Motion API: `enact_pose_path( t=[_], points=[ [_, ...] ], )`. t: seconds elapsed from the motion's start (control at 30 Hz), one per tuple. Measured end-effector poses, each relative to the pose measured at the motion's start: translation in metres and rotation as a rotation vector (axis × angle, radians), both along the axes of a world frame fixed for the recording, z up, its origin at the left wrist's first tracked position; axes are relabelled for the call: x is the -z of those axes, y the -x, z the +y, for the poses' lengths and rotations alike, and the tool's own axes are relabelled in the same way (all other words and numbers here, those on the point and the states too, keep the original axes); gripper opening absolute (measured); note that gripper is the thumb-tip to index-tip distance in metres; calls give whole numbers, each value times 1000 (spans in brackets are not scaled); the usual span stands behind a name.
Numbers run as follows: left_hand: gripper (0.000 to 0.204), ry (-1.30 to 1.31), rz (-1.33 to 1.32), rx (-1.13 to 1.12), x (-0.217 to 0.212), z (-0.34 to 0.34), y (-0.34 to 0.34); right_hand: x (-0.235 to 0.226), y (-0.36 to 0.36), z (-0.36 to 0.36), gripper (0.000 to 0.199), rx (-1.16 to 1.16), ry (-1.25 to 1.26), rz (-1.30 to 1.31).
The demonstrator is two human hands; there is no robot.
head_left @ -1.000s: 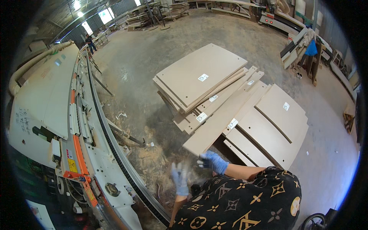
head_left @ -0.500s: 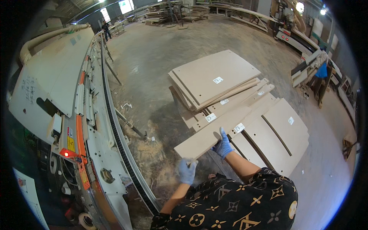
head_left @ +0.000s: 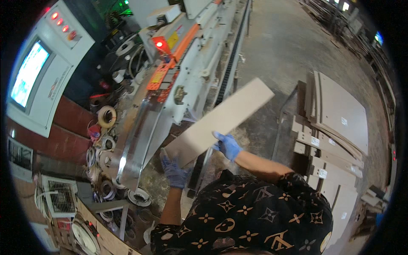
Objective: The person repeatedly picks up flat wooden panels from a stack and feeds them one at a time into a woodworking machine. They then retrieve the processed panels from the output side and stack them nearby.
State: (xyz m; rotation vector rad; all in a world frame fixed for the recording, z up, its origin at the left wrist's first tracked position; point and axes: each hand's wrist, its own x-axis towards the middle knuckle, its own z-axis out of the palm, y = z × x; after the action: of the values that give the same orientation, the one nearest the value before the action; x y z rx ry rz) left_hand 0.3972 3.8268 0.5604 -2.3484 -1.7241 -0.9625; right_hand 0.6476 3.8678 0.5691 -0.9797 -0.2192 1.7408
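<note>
A long, narrow beige board (head_left: 225, 114) slants across the middle of the view, its far end raised toward the upper right. My left hand (head_left: 174, 172), in a blue glove, grips the board's near end, its fingers partly hidden. On the board's right long edge is my gloved right hand (head_left: 229, 147), thumb on the upper face and the other fingers largely hidden beneath. Beyond the board's left side stands a long white machine (head_left: 187, 76) with a shiny metal table end (head_left: 142, 140).
Stacked beige panels (head_left: 344, 110) with white labels lie at the right. A black track (head_left: 231, 55) runs along the machine. At the left are a control cabinet (head_left: 63, 63) with a lit screen, several rolls of edging tape (head_left: 107, 117) and a box fan (head_left: 61, 193).
My view has turned left toward the machine. The narrow board has come away from the panel stack, carried in both hands to beside the machine's near end.
</note>
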Motion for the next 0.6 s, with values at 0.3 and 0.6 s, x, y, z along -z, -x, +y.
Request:
enact_pose_path(
  t=[0.3,0.6],
  points=[
    [68,325,281,-519,5,33,120,35,191,161,28,-552,138,-130],
    [60,372,285,-687,28,106,159,24,213,162,36,-601,-232,-181]
  ],
)
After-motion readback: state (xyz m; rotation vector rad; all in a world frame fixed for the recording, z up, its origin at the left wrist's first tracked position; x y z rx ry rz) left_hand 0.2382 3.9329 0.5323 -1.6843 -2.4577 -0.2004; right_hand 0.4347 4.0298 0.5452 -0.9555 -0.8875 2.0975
